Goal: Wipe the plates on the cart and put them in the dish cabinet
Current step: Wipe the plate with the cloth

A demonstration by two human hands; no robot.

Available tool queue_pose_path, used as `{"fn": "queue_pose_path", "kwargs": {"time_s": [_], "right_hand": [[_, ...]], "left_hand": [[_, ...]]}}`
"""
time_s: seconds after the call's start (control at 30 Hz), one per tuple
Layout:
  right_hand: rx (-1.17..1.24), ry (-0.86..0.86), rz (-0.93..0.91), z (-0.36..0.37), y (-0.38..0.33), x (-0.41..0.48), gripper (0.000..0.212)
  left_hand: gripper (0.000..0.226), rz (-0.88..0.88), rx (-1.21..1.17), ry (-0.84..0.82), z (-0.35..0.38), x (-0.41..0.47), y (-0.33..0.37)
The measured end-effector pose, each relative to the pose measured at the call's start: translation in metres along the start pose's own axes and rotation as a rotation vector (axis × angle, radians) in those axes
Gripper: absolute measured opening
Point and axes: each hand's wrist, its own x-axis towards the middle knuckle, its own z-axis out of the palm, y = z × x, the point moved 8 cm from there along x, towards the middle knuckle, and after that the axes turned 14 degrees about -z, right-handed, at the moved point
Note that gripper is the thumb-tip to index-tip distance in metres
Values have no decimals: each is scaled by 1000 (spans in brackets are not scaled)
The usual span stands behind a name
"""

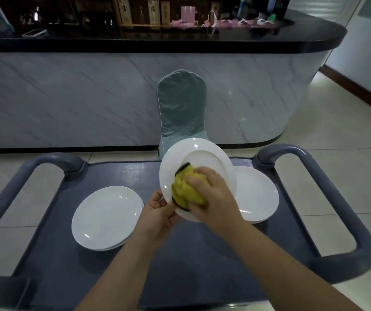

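Observation:
A white plate [204, 158] is tilted up above the grey cart [121, 176]. My left hand [158, 213] grips its lower rim. My right hand [211, 196] holds a yellow cloth with a black edge [183, 189] and presses it against the plate's face. A stack of white plates [107, 217] lies on the cart's left side. Another stack of white plates [258, 194] lies on the right, partly hidden behind the held plate and my right hand. No dish cabinet can be made out.
The cart has thick grey handles on the left [23, 178] and right [328, 189]. A chair with a grey-green cover [181, 108] stands just beyond the cart, against a marble-faced counter [90, 95] with a black top. Tiled floor opens to the right.

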Motion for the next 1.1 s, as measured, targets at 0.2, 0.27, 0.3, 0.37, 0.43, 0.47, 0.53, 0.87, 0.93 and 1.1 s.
{"fn": "queue_pose_path", "kwargs": {"time_s": [0.2,0.27,0.3,0.37,0.43,0.47,0.53,0.87,0.93,1.1], "right_hand": [[29,395,398,-65,92,-62,34],[52,538,523,-76,113,-32,22],[88,543,514,-72,109,-9,24],[154,387,392,-45,73,32,38],[68,171,89,-15,19,48,46],[16,87,-29,-3,4,48,47],[1,75,-17,-11,25,45,48],[-8,288,475,-59,66,-70,42],[-13,167,263,-26,20,-62,49],[-58,254,253,-46,37,-80,43]], "left_hand": [[36,-31,183,-24,1,-5,-15],[34,-7,302,-16,10,-8,-16],[30,14,363,-6,15,-8,-14],[23,46,433,55,20,-5,-7],[26,40,401,104,18,1,-1],[29,25,375,101,17,3,-1],[26,-22,327,85,16,4,-9],[22,-150,-127,36,28,16,-10],[19,-186,-140,47,34,23,-16],[19,-217,-199,15,42,33,-17]]}}
